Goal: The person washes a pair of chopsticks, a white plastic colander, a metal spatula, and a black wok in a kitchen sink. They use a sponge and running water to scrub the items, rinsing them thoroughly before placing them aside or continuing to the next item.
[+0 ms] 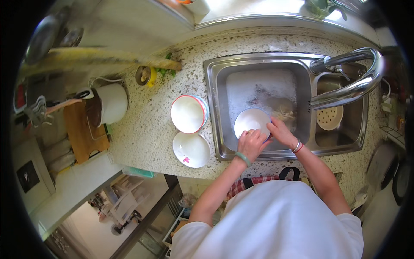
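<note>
1. Left hand [252, 144]: fingers clasp the bowl's [249, 121] near rim; keep that hold firm.
2. Right hand [282, 132]: fingers at its right rim, grip unclear; steady that side.
3. Bowl is over the sink [241, 84]; keep it low, limiting splashes.

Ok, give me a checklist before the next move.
1. White round blue-rimmed bowl held: ok, left hand and right hand both on it.
2. Large rectangular steel basin free of other things: not ok, a pale crumpled thing lies right of the bowl.
3. Curved shiny metal faucet clear of hands: ok.
4. Water running: cannot tell.
5. White round red-rimmed bowl and white shallow dish with pink flower on speckled counter: ok.
</note>
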The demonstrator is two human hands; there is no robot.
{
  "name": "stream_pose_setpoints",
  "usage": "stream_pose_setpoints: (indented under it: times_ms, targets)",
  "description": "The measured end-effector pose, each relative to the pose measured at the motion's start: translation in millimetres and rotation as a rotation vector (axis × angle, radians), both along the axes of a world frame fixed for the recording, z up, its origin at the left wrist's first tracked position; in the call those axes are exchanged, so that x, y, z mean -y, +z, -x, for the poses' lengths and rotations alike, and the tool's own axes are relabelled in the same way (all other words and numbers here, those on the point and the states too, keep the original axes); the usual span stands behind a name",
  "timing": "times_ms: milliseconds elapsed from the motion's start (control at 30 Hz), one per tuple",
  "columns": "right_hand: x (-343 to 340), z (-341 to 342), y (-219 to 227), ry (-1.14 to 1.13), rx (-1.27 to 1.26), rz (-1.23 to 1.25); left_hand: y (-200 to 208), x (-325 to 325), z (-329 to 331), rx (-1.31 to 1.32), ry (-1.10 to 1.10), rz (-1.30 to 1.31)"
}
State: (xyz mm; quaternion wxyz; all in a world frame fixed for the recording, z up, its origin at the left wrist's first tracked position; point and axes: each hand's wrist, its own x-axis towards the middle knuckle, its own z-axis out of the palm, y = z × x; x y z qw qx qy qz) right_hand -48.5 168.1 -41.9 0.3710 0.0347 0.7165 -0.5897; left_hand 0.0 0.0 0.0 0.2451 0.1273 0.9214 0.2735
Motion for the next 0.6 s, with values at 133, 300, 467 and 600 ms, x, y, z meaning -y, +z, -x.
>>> stream_pose_setpoints:
  times_ms: [133,300,467,600]
  targets:
    - [42.4,-23.0,32.3,0.15,-0.304,-0.052,54.6,46.3,-34.7,-0.598,0.286,-0.026]
    - [108.3,-32.2,59.8,0.295,-0.513,-0.02,67.9,113.3,-63.1,-0.198,1.167,-0.286]
    - [171.0,-41.6,67.6,0.382,-0.546,0.058,27.2,184.0,-119.0,-0.012,1.375,-0.48]
    - [178.5,-44.3,63.3,0.305,-0.388,0.158,9.0,203.0,-132.4,-0.154,1.487,-0.623]
